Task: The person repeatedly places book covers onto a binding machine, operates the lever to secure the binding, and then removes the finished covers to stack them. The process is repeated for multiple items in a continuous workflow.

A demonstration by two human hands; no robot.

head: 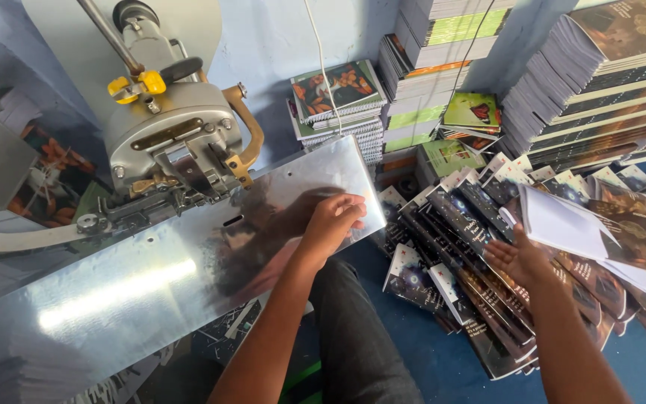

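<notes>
Overhead, at a bindery bench
Left hand: the left hand point(334, 221) rests on the right end of a long shiny sheet-metal saddle table point(136, 284), fingers curled loosely, gripping nothing that can be seen
Right hand: the right hand point(519, 258) is spread open, palm up, fingers under the white edge of a dark-covered booklet point(600, 224) lifted from the heap
Heap: a fanned pile of dark booklets with white corners point(472, 292) lies on the blue floor point(450, 366), just beside the table
Machine: a grey metal stitching head with yellow knob point(170, 135) sits above the table's left part
Stacks: tall stacks of booklets with green and orange covers point(428, 75) stand against the pale blue wall point(271, 37), a dark-covered stack point(600, 82) at right
</notes>
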